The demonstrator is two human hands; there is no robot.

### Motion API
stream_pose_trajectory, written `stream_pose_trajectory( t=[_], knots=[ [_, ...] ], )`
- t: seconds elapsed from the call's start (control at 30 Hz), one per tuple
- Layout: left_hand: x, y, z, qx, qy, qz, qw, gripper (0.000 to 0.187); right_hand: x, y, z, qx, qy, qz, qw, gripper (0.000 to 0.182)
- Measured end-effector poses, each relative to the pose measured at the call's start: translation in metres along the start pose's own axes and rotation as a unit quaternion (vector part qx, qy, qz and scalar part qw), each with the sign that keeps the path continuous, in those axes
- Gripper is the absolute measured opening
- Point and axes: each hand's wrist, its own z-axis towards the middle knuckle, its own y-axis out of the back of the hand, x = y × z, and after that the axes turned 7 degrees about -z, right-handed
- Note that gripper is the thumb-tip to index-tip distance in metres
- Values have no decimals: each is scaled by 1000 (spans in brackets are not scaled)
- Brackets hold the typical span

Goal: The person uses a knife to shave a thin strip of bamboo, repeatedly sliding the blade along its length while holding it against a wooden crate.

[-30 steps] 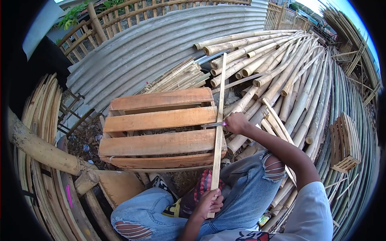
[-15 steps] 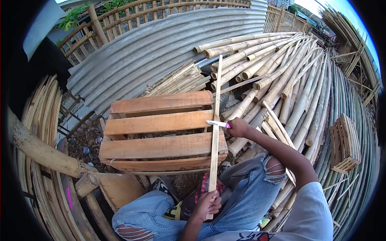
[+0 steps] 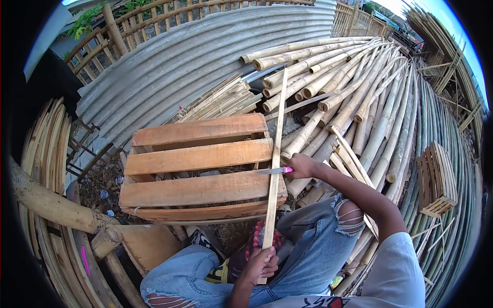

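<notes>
My left hand is wrapped round the lower end of a long, pale bamboo strip, which slants up and away past the right end of a slatted wooden crate. In my right hand is a knife with a pink handle. Its blade lies across the strip, about midway along, pointing left over the crate's slats. Whether the edge cuts into the strip cannot be made out.
Long bamboo poles spread out at the right and back. A smaller crate stands on them at the far right. Split strips lie behind the large crate, beside corrugated sheeting. A thick bamboo post is at the left.
My right hand and the knife have moved slightly down along the strip, towards me. The strip leans a little more to the right at its top. The whole view has shifted slightly.
</notes>
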Motion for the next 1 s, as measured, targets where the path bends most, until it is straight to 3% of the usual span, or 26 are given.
stream_pose_trajectory(
  t=[0.07, 0.1, 0.13, 0.2, 0.27, 0.33, 0.4, 0.43, 0.47, 0.53, 0.6, 0.67, 0.7, 0.73, 0.8, 0.9, 0.93, 1.0],
  knots=[
    [-1, -3, -2, -21, 16, 30, 999, 23, 3, -2, 3, -1, 36, -35, 999, 32],
    [-3, -1, 0, -22, 15, 30, 999, 23, -9, -14, 8, -37, -56, -49, 997, 34],
    [-4, 0, 3, -5, 18, 13, 1000, 23, -16, 4, 10, -7, -222, -16, 975, 34],
    [-5, -4, 6, 16, 25, 2, 1000, 23, -33, 3, 11, -59, -209, -130, 968, 32],
    [-6, -12, 12, 18, 11, -33, 999, 23, -14, 3, 7, -79, -231, -44, 969, 31],
    [0, -6, 14, 17, 8, -24, 1000, 24, 0, 15, -1, -59, -210, -92, 972, 29],
    [1, -1, 12, 16, 17, -12, 1000, 24, 11, 19, -5, 73, -67, -151, 984, 29],
    [7, 0, 6, 10, 14, -18, 1000, 24, -64, -5, -5, -58, -347, -47, 935, 30],
    [10, -3, 2, -5, 15, 7, 1000, 24, -101, 1, -16, -38, -399, -127, 907, 33],
    [7, 2, 3, -3, 6, 29, 1000, 25, -102, 15, -26, -99, -450, -67, 885, 35],
    [7, 1, 3, -16, 5, 31, 999, 25, -86, -9, -25, -144, -397, -32, 906, 34],
    [6, -1, 7, -22, -7, 50, 998, 25, -61, -10, -21, -94, -258, 86, 958, 36],
    [7, -1, 7, -33, -16, 67, 997, 25, -50, -7, -18, -51, -184, 8, 981, 33],
    [9, -1, 8, -34, -13, 67, 997, 25, -32, -2, -15, -50, -187, 10, 981, 33],
    [10, 0, 9, -61, -40, 107, 992, 25, -4, 10, -9, 31, -62, -39, 997, 30],
    [9, -2, 9, -64, -33, 106, 992, 26, -6, 25, -1, 3, -120, -31, 992, 28],
    [9, -3, 9, -62, -32, 106, 992, 26, -27, 11, 9, -44, -222, -63, 972, 30],
    [5, -5, 12, -37, -29, 64, 997, 25, -19, 7, 11, -42, -235, -14, 971, 31]
  ],
)
